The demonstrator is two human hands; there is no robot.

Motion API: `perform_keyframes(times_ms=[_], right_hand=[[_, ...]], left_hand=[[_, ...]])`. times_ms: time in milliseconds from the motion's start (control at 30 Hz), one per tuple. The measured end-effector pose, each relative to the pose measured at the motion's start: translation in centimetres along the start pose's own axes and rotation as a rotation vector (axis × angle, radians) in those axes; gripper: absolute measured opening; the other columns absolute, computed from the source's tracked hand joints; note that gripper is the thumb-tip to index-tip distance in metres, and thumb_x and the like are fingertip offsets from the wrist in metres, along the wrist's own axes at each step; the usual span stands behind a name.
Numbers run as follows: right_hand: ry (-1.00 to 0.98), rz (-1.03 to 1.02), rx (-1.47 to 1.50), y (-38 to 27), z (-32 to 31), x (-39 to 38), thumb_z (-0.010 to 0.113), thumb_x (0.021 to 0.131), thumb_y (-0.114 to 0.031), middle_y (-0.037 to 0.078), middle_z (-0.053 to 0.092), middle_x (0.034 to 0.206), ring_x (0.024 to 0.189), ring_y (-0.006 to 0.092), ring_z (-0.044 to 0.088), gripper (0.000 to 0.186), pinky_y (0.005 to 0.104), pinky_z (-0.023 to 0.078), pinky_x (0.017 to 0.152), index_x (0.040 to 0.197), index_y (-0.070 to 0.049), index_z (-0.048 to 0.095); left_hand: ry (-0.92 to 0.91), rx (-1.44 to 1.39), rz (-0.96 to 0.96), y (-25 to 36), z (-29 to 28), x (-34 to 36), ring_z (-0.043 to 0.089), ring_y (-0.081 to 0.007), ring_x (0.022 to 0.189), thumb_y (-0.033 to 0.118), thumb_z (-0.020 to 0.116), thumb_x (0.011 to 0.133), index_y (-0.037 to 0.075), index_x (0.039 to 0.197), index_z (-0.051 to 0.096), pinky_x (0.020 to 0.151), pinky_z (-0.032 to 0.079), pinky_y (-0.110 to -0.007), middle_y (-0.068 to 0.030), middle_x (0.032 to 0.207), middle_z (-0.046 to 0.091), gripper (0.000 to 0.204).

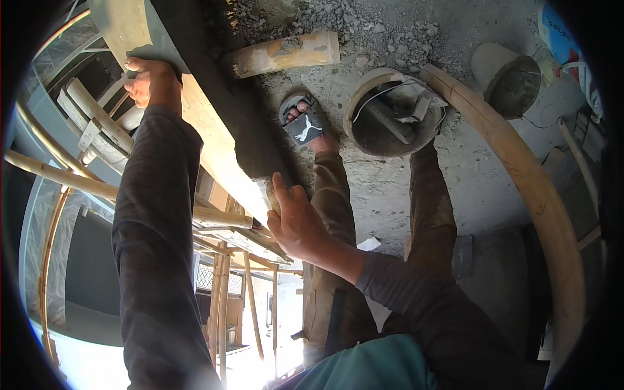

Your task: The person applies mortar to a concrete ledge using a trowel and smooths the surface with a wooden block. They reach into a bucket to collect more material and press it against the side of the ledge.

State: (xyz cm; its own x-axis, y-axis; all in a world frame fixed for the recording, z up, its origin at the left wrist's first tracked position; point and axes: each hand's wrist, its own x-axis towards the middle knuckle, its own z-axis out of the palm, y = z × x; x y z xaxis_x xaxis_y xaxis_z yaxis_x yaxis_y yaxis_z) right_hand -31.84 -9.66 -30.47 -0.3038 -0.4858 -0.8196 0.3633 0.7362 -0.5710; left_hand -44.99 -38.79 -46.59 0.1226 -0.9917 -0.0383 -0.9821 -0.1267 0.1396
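A long pale wooden board (208,149) runs diagonally beside a dark band of wet-looking grey mortar (227,110). My left hand (153,84) grips the board near its upper end, fingers curled over it. Lower down, my right hand (292,221) is closed on a small pale tool (270,194) at the mortar's edge; its exact kind is unclear. Below me, a round bucket (354,130) with a wire handle holds grey tools or offcuts and sits by my sandalled foot (305,123).
A short pale cylinder (286,52) lies among rubble (396,39). At right are a grey bucket (487,65), a long timber (526,169) bent by the lens and a blue sack (556,32). Bamboo scaffolding (71,175) spans the drop at left.
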Motion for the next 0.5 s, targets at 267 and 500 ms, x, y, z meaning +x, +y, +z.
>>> perform_keyframes(times_ms=[267, 500], right_hand=[[0.116, -0.272, 0.204, -3.7, -2.4, 6.3, 0.059, 0.091, -0.01, 0.024, 0.049, 0.104, 0.092, 0.0354, 0.054, 0.066, 0.0424, 0.048, 0.085, 0.148, 0.011, 0.033], [0.089, -0.207, 0.173, 1.3, 0.7, -0.7, 0.065, 0.085, -0.002, 0.021, 0.049, 0.106, 0.087, 0.0354, 0.057, 0.076, 0.0426, 0.051, 0.076, 0.153, 0.001, 0.031]], left_hand=[[-0.03, 0.01, -0.067, 0.7, -0.1, -0.4, 0.057, -0.0398, 0.121, 0.066, 0.03, 0.097, -0.008, 0.127, 0.054, 0.106, 0.045, -0.046, -0.0262, 0.125, 0.061, 0.083], [-0.004, -0.002, -0.068, 0.5, 0.2, 0.2, 0.057, -0.0394, 0.121, 0.064, 0.03, 0.098, -0.007, 0.128, 0.054, 0.104, 0.047, -0.047, -0.0256, 0.129, 0.059, 0.08]])
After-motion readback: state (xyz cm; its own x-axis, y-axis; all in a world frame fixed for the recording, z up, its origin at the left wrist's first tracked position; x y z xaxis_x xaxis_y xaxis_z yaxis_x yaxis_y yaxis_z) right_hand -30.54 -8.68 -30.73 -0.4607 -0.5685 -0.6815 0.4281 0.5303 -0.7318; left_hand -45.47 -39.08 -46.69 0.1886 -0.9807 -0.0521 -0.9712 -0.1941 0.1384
